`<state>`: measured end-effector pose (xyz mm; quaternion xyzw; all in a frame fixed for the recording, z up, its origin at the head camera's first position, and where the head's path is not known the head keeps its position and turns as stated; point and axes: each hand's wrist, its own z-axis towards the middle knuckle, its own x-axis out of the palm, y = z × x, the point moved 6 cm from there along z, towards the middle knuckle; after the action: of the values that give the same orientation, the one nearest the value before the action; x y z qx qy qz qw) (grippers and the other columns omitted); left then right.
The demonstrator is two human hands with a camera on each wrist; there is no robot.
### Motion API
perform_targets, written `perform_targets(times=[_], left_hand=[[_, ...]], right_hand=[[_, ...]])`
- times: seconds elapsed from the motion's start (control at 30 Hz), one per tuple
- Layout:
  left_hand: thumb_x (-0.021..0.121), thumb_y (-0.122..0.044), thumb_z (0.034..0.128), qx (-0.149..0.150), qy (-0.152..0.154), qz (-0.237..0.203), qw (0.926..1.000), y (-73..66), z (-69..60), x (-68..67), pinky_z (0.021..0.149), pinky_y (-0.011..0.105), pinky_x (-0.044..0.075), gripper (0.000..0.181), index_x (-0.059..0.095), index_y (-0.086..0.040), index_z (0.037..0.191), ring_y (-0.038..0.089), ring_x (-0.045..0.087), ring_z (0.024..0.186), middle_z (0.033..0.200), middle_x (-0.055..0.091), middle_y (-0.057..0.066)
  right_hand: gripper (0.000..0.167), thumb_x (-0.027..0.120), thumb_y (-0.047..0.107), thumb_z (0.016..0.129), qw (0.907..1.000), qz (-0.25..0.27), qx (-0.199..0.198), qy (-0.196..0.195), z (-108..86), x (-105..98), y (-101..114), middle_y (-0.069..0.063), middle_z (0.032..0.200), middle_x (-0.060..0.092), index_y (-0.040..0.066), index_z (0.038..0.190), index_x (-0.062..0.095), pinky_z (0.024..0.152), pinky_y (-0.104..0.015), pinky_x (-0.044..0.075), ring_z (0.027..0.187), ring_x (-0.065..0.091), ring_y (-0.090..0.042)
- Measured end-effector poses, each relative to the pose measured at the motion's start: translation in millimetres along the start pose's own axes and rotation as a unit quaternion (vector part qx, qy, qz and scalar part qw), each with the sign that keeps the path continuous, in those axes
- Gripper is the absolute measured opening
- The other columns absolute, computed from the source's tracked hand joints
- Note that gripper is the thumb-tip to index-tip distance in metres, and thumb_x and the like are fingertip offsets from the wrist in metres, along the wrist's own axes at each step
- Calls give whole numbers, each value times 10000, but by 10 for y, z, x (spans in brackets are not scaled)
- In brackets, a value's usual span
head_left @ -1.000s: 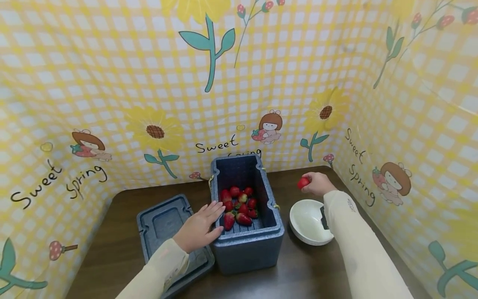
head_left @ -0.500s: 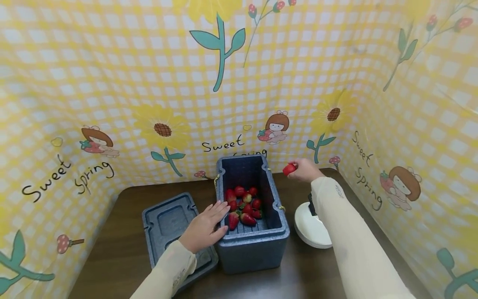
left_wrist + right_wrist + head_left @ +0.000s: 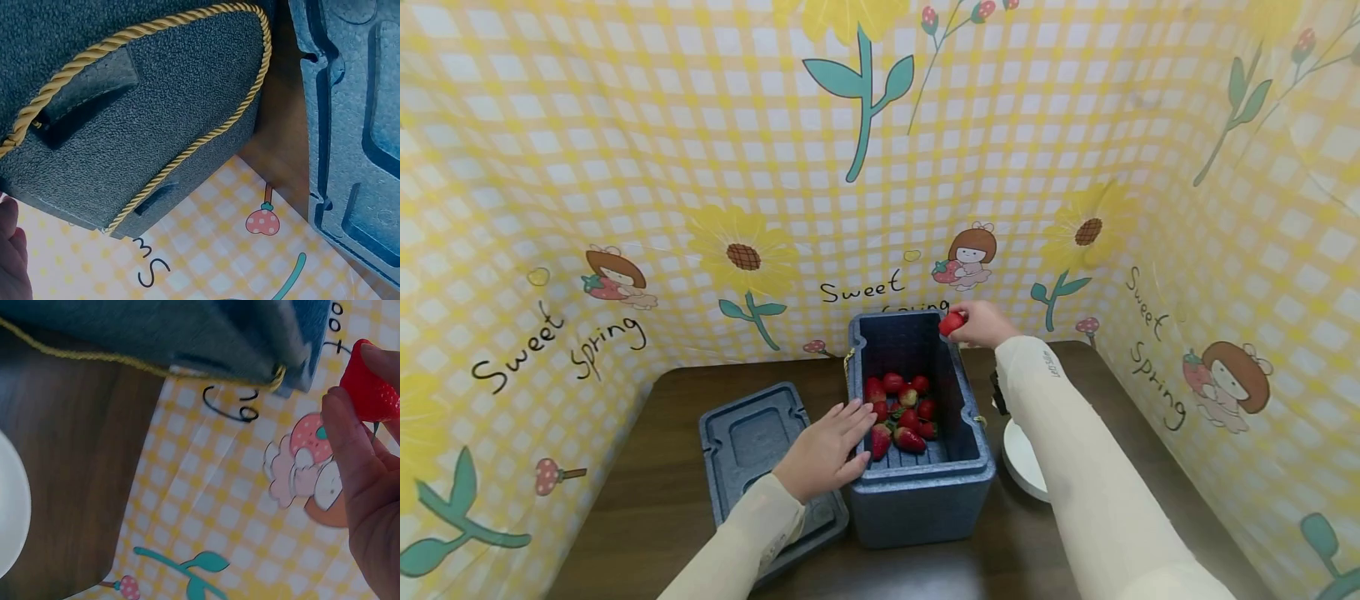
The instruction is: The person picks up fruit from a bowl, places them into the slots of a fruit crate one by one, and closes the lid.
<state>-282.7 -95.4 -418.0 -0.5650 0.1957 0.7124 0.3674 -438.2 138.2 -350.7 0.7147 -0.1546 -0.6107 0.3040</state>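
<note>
My right hand [image 3: 983,324] pinches a red strawberry [image 3: 952,323] over the far right rim of a deep blue-grey foam box [image 3: 917,510]. In the right wrist view the strawberry [image 3: 369,387] sits between thumb and fingers, tip outward. Several strawberries [image 3: 910,440] lie on the ribbed floor of the box. My left hand [image 3: 826,450] rests on the box's left rim with straight fingers, some reaching over the edge. Only a bit of that hand [image 3: 12,250] shows in the left wrist view, beside the box wall [image 3: 175,81].
The box's lid [image 3: 760,442] lies on the brown table [image 3: 640,467] left of the box. To the right stands a white bowl [image 3: 1024,458], partly hidden by the right sleeve. A yellow rope [image 3: 187,150] runs along the box's side. Patterned cloth [image 3: 760,150] hangs behind.
The right hand has carried the strawberry leftward and up, from above the bowl to the box's rim. The left hand stays on the box. The head view has turned slightly left.
</note>
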Motion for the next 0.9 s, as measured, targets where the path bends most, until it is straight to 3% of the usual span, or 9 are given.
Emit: perform_targets(times=[0.2,0.47,0.9], left_hand=[[501,-314,956,33,186,222,9996,4,-9,-22,1103,441,287,530,500,15,1371,284,391,1350,1422,469,159],[494,-333,958,80,474,398,9981,-11,13,-27,1099,435,297,530,516,11,1360,289,421,1329,1400,493,163],[496,-312,953,-94,522,40,9986,-35,51,-49,1102,446,287,523,510,12,1365,288,408,1338,1412,477,171]], right_hand=[[539,702,127,825,9986,-391,-340,67,121,107,275,-191,1164,636,-7,1325,548,695,-290,531,806,622,-222],[505,719,86,806,9970,-453,-533,330,236,327,481,-172,1112,639,0,1285,586,619,-265,539,691,610,-182],[527,723,82,833,9983,514,-116,263,312,661,449,-179,1148,625,13,1326,548,666,-267,553,712,639,-177]])
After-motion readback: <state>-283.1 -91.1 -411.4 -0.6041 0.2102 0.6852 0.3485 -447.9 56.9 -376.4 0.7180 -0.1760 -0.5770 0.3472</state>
